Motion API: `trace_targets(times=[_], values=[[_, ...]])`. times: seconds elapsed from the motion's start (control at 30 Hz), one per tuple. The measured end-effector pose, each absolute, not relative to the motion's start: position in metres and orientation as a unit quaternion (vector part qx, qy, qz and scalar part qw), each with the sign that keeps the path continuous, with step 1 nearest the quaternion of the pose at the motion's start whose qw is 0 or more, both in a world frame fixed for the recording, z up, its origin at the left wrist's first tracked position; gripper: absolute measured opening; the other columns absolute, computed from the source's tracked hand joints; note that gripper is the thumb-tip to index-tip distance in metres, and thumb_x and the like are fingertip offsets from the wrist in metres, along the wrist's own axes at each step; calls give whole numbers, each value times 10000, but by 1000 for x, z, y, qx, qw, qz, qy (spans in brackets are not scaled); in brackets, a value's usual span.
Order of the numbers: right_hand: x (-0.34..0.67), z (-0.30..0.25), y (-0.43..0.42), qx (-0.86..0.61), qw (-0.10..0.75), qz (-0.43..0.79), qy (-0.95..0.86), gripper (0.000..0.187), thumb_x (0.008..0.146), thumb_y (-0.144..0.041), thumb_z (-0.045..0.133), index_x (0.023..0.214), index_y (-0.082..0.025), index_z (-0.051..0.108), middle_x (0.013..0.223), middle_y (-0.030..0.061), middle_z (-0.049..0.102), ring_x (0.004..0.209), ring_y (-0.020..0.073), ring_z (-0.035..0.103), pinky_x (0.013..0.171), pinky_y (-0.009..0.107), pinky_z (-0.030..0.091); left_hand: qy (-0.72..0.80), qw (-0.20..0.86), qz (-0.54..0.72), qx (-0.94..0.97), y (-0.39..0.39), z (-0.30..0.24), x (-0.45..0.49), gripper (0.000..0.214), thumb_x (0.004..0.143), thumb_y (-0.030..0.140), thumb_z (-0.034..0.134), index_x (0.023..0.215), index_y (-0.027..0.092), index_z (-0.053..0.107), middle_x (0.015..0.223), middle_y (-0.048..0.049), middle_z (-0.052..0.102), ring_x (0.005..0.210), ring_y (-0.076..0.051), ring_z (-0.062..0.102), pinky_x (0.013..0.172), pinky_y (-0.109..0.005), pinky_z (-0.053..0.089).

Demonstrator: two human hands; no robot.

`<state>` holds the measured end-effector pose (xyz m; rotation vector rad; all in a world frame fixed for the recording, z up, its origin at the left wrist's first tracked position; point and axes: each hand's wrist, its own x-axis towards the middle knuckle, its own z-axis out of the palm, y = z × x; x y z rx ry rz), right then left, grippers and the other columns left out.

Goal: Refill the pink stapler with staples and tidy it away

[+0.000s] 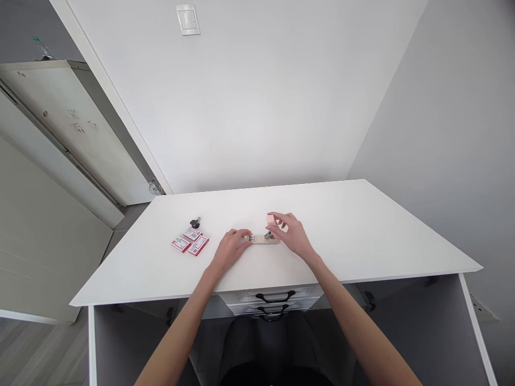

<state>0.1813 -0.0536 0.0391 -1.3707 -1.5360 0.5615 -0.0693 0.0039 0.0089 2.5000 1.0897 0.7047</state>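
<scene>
A small cream-coloured stapler (263, 240) with a dark printed pattern lies lengthwise on the white top. My left hand (232, 246) grips its left end between thumb and fingers. At the other end my right hand (293, 234) pinches a pale pink piece (271, 220), which looks like the stapler's raised upper part. A silvery metal part (268, 235) shows just below the pink piece. My right fingers cover how these parts join.
Left of my hands lie three red-and-white small boxes (198, 245). Behind them is a black staple remover (195, 223). The white cabinet top (362, 236) has drawers with black handles (276, 297) below its front edge. A wall with a light switch (188, 20) rises behind.
</scene>
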Motion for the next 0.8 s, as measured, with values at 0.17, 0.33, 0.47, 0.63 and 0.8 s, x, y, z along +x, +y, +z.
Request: trace_targets(times=[0.17, 0.33, 0.47, 0.63, 0.8], values=[[163, 32, -45, -527, 431, 226, -697, 336, 989, -474, 598, 1288, -346, 686, 1131, 29, 746, 1195, 258, 569, 1009, 416, 502, 375, 161, 249, 878, 4, 8, -70, 294, 1008, 453, 571, 1257, 304, 611, 1236, -12, 739, 1191, -256, 615, 1024, -445, 498], [155, 20, -44, -516, 416, 246, -707, 404, 1030, -504, 512, 1386, -346, 618, 1202, 19, 739, 1123, 233, 641, 981, 395, 511, 375, 161, 246, 879, 4, 7, -70, 306, 1004, 468, 576, 1257, 297, 599, 1242, -13, 747, 1205, -261, 604, 1020, -451, 500], [157, 16, -46, -518, 415, 260, -701, 471, 1022, -526, 512, 1450, -341, 572, 1338, 34, 702, 1209, 243, 643, 1033, 411, 501, 377, 163, 248, 877, 3, 6, -70, 310, 1007, 471, 569, 1264, 300, 593, 1246, -17, 747, 1212, -269, 599, 1032, -465, 492], [167, 9, -53, -537, 413, 280, -680, 478, 986, -495, 570, 1425, -306, 588, 1454, 54, 639, 1310, 270, 600, 1102, 444, 460, 382, 152, 240, 879, 2, 7, -71, 292, 1014, 455, 557, 1254, 300, 617, 1219, -29, 740, 1192, -266, 617, 1025, -458, 498], [179, 2, -66, -553, 413, 296, -660, 422, 970, -471, 581, 1343, -280, 633, 1312, 57, 709, 1110, 256, 663, 968, 419, 514, 390, 102, 247, 881, -2, 8, -71, 351, 1019, 465, 548, 1303, 264, 596, 1198, -73, 709, 1136, -274, 642, 1000, -462, 506]])
